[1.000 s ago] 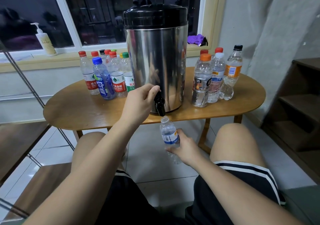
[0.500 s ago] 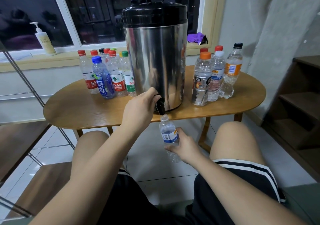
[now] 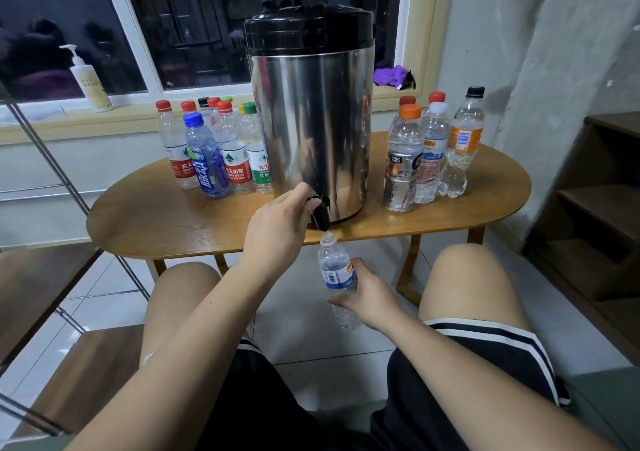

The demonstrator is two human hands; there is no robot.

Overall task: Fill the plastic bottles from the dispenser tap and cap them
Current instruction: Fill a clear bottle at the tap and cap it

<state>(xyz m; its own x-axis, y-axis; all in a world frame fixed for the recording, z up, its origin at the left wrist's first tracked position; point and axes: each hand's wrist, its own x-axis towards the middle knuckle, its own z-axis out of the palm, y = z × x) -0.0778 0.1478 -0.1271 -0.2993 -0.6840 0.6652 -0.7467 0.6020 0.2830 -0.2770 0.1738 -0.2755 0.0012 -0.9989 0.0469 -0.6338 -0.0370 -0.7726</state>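
Table, dispenser at its near edge. Left hand fingers curled on tap. Right hand grips the uncapped bottle, mouth just under the spout. Filling step, probably early. Next: hold the mouth aligned.

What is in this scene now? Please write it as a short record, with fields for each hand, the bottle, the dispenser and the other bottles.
left hand: grips the tap
right hand: holds the small bottle around its label
small bottle: uncapped, mouth just under the tap, in front of the table edge
dispenser: steel, black lid, stands on the table
capped bottles: left group and right group beside the dispenser
water flow: cannot tell
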